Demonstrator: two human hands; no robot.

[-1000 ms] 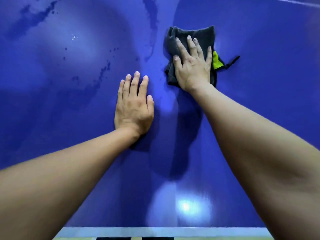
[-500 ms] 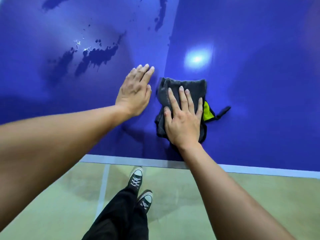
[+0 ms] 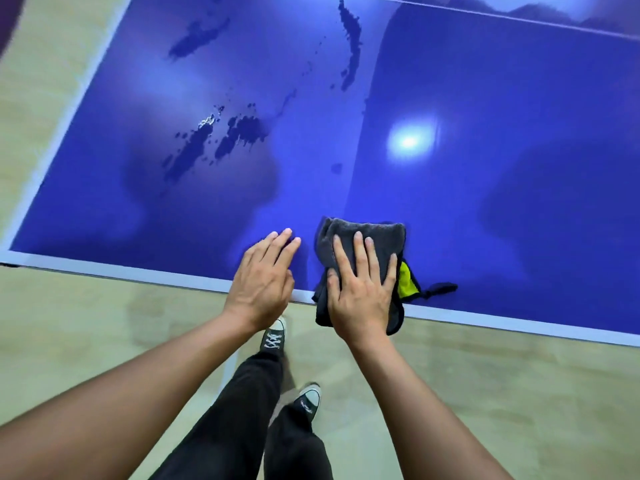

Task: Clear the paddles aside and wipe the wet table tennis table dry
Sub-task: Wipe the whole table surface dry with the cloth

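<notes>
**Q:** Which step does the figure show?

**A:** Wiping. The right hand lies flat on the cloth with its fingers straight and spread, pressing it to the table. It curls round nothing. The cloth is grey, folded, with a yellow patch showing at its right side. Its near part overhangs the table's white edge.

**Q:** And the left hand?

**A:** It sits just left of the cloth, apart from it, with fingers straight and close together over the table. It holds nothing. Whether the palm bears down cannot be told.

**Q:** Where are the paddles?

**A:** None are in view, so clearing them is judged done.

**Q:** How far along is the drying?

**A:** Partway, by judgement. Dark puddles lie beyond the cloth and to its left. A long streak lies farther beyond it, nearly straight ahead. The surface right of the cloth looks dry.

**Q:** What does the next move call for?

**A:** Probably a push of the cloth away and leftward through the puddles, palm kept flat so the fold does not bunch. Several overlapping passes seem needed. The cloth could also slip off the edge if pressure eases.
</notes>
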